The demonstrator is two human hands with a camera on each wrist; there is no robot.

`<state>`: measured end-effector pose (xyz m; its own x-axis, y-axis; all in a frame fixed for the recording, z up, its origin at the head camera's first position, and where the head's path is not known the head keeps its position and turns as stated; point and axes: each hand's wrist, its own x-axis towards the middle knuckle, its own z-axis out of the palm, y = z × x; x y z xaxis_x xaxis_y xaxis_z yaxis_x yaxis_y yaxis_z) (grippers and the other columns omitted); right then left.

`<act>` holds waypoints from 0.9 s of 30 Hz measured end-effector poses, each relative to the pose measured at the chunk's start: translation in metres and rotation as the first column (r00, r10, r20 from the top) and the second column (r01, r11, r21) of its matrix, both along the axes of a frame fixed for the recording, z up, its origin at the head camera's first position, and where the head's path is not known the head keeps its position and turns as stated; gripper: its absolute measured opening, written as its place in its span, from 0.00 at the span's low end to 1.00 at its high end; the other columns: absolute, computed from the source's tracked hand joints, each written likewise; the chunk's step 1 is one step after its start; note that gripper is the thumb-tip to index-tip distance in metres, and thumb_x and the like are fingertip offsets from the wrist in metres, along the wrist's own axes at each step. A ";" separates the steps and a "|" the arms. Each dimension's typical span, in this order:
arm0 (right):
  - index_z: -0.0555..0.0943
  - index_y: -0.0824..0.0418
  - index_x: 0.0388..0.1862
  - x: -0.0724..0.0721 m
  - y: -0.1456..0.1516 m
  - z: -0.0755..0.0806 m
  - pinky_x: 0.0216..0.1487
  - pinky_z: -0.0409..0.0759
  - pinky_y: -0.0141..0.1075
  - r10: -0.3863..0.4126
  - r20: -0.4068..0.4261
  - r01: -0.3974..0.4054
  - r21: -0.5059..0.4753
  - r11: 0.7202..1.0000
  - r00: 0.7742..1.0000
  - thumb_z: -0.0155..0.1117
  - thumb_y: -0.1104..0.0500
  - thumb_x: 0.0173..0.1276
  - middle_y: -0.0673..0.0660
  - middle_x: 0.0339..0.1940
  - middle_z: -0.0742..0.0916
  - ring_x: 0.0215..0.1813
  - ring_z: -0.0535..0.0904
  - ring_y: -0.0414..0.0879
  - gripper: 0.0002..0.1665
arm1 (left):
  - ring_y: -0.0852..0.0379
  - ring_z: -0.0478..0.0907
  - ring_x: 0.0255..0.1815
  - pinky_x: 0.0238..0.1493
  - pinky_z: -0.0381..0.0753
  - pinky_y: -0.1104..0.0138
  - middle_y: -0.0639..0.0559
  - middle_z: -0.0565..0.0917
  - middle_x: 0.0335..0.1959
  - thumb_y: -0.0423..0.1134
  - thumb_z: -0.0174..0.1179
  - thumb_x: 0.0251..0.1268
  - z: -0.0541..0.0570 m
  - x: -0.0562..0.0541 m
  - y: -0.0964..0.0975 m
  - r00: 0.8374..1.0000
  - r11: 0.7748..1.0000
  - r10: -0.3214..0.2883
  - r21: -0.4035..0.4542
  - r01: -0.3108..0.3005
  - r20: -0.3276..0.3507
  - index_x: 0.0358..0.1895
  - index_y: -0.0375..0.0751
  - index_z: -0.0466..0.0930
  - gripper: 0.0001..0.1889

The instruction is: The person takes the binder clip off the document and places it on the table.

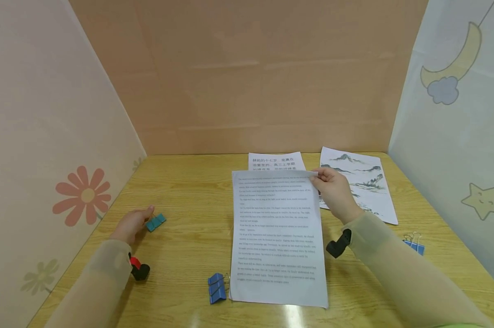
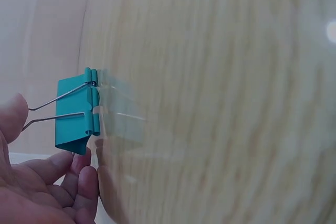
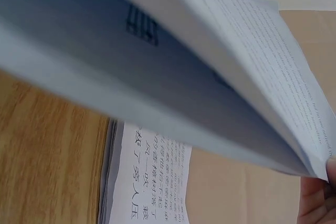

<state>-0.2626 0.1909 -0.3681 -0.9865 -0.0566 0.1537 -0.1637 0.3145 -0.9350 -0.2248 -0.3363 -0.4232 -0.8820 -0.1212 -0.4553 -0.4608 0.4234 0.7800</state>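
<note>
My left hand (image 1: 131,225) is low over the left side of the table, at a teal binder clip (image 1: 156,222). In the left wrist view the thumb lies at the wire handles of the clip (image 2: 76,111), and the other fingers curl in below it. My right hand (image 1: 334,191) pinches the top right corner of printed sheets (image 1: 277,237) covered in lines of small text. They hang upright in front of me. From the right wrist, the sheets (image 3: 252,51) part below the pinched corner, and large black marks show on an inner face.
A blue binder clip (image 1: 217,288) lies by the sheets' lower left corner, another blue clip (image 1: 414,246) at the right. Behind the held sheets lie a page with large Chinese characters (image 1: 275,160) and a landscape picture (image 1: 357,182). Walls enclose the wooden table (image 1: 181,182).
</note>
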 end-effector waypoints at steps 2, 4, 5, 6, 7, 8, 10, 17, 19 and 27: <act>0.73 0.66 0.59 0.000 0.001 0.000 0.39 0.81 0.33 0.008 -0.009 -0.008 -0.014 1.000 1.000 0.52 0.56 0.76 0.63 0.48 0.82 0.43 0.81 0.46 0.19 | 0.29 0.39 0.73 0.68 0.45 0.38 0.30 0.43 0.75 0.67 0.41 0.69 -0.001 0.003 0.000 1.000 1.000 0.012 -0.007 -0.012 -0.004 0.75 0.28 0.42 0.48; 0.73 0.67 0.58 0.000 0.001 -0.001 0.39 0.81 0.33 0.017 -0.018 -0.017 -0.019 1.000 1.000 0.52 0.56 0.76 0.64 0.48 0.82 0.42 0.81 0.46 0.19 | 0.29 0.39 0.73 0.69 0.46 0.39 0.30 0.43 0.75 0.67 0.41 0.69 -0.002 0.006 0.001 1.000 1.000 0.028 -0.014 -0.028 -0.014 0.74 0.27 0.43 0.48; 0.73 0.67 0.58 0.000 0.002 -0.001 0.39 0.81 0.33 0.023 -0.023 -0.024 -0.023 0.999 0.999 0.51 0.56 0.76 0.64 0.48 0.82 0.42 0.81 0.46 0.19 | 0.29 0.39 0.73 0.69 0.46 0.39 0.29 0.43 0.75 0.66 0.41 0.69 -0.002 0.008 0.001 0.999 0.999 0.035 -0.016 -0.035 -0.020 0.74 0.27 0.43 0.48; 0.72 0.68 0.57 0.000 0.002 -0.001 0.39 0.81 0.33 0.030 -0.029 -0.030 -0.029 0.999 0.999 0.51 0.56 0.76 0.64 0.48 0.82 0.43 0.81 0.46 0.19 | 0.29 0.39 0.73 0.69 0.46 0.40 0.29 0.43 0.75 0.67 0.41 0.69 -0.003 0.010 0.001 0.999 0.999 0.043 -0.017 -0.043 -0.025 0.74 0.27 0.43 0.48; 0.72 0.68 0.57 0.000 0.002 -0.001 0.39 0.81 0.33 0.036 -0.031 -0.037 -0.035 0.999 0.999 0.51 0.56 0.76 0.65 0.49 0.82 0.43 0.81 0.46 0.19 | 0.29 0.39 0.73 0.70 0.46 0.40 0.29 0.42 0.75 0.67 0.41 0.69 -0.004 0.011 0.001 0.998 0.998 0.051 -0.020 -0.052 -0.030 0.74 0.27 0.43 0.48; 0.72 0.69 0.58 0.000 0.002 -0.001 0.39 0.81 0.33 0.042 -0.035 -0.043 -0.029 0.999 0.999 0.51 0.56 0.77 0.65 0.49 0.81 0.43 0.81 0.46 0.19 | 0.30 0.39 0.74 0.70 0.46 0.41 0.29 0.42 0.75 0.68 0.41 0.68 -0.004 0.013 0.001 0.998 0.998 0.059 -0.021 -0.059 -0.035 0.74 0.27 0.43 0.49; 0.72 0.69 0.57 -0.001 0.002 -0.001 0.39 0.80 0.32 0.047 -0.039 -0.048 -0.028 0.998 0.998 0.50 0.56 0.77 0.65 0.50 0.81 0.43 0.81 0.46 0.19 | 0.30 0.39 0.74 0.70 0.45 0.40 0.30 0.42 0.75 0.70 0.41 0.66 -0.006 0.016 0.001 0.997 0.997 0.072 -0.032 -0.073 -0.043 0.74 0.28 0.43 0.51; 0.73 0.70 0.57 -0.014 -0.012 -0.002 0.40 0.80 0.31 0.041 -0.034 -0.043 -0.048 0.998 0.999 0.52 0.58 0.76 0.65 0.50 0.82 0.43 0.81 0.44 0.18 | 0.29 0.40 0.73 0.69 0.48 0.39 0.30 0.43 0.75 0.69 0.43 0.67 -0.011 0.020 -0.002 0.994 0.995 0.084 -0.041 -0.086 -0.065 0.75 0.29 0.42 0.50; 0.74 0.69 0.57 -0.019 -0.020 -0.002 0.40 0.80 0.30 0.041 -0.029 -0.042 -0.063 0.997 0.999 0.53 0.60 0.75 0.65 0.50 0.82 0.42 0.81 0.44 0.18 | 0.30 0.39 0.74 0.69 0.47 0.40 0.31 0.41 0.76 0.70 0.42 0.65 -0.010 0.021 -0.001 0.991 0.994 0.104 -0.021 -0.106 -0.082 0.75 0.30 0.40 0.52; 0.76 0.69 0.54 -0.031 -0.047 0.000 0.38 0.81 0.32 0.085 -0.033 -0.087 -0.095 0.992 0.996 0.53 0.63 0.74 0.65 0.49 0.83 0.43 0.81 0.48 0.14 | 0.36 0.57 0.67 0.62 0.65 0.47 0.34 0.55 0.72 0.66 0.44 0.68 0.003 0.031 0.025 0.876 0.959 0.225 -0.065 -0.277 -0.426 0.77 0.40 0.46 0.45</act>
